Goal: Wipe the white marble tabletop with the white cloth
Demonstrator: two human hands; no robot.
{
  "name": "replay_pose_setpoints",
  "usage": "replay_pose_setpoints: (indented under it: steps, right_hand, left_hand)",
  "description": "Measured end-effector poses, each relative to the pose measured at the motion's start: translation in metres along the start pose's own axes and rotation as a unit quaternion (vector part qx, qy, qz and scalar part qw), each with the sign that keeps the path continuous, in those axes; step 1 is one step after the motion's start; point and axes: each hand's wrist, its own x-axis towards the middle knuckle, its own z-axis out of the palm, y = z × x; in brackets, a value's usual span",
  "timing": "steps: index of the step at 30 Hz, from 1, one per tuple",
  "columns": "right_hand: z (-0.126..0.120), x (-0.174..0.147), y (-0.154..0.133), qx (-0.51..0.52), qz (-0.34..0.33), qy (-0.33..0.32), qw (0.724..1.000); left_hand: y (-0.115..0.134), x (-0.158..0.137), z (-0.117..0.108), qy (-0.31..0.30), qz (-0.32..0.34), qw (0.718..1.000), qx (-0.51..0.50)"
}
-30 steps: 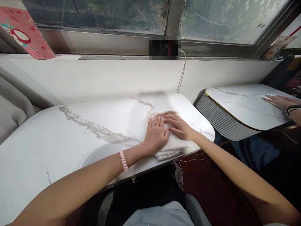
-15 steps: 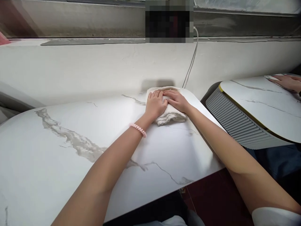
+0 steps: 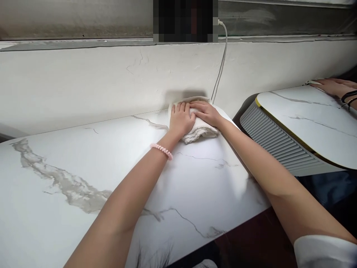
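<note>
Along the back edge of the white, grey-veined table (image 3: 195,186), near its far right corner, we have both hands laid on a folded white cloth (image 3: 202,133), as the head view shows. Our left hand (image 3: 182,120) lies flat with its fingers straight and slightly parted at the tips, its thumb toward our other hand. Our right hand (image 3: 206,112) slants in from the right, fingers flat and close together, its thumb apart from them; whether our two hands touch, we cannot tell. The cloth's layers show toward the front edge, and its far side reaches the wall (image 3: 111,78). We wear a pink coiled bracelet (image 3: 161,150) on the left wrist. A pale cable (image 3: 222,61) hangs down the wall behind the cloth. Off our table's right edge stands a second table (image 3: 315,126), where a co-worker's hand (image 3: 329,86) rests near the back edge.
</note>
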Motion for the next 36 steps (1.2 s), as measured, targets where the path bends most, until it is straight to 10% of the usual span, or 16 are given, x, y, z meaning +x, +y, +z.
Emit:
replay_pose_setpoints:
  steps: [18,36]
  right_hand:
    - [-0.075,-0.196,-0.098,-0.046,0.049,-0.046,0.997]
    - [-0.066,-0.135,-0.053,-0.060,0.052,-0.030,0.996]
  left_hand:
    - [0.129,-0.141,-0.001,-0.028,0.118,0.992,-0.028]
    - [0.105,-0.077,0.014,0.004,0.094,0.994,-0.060]
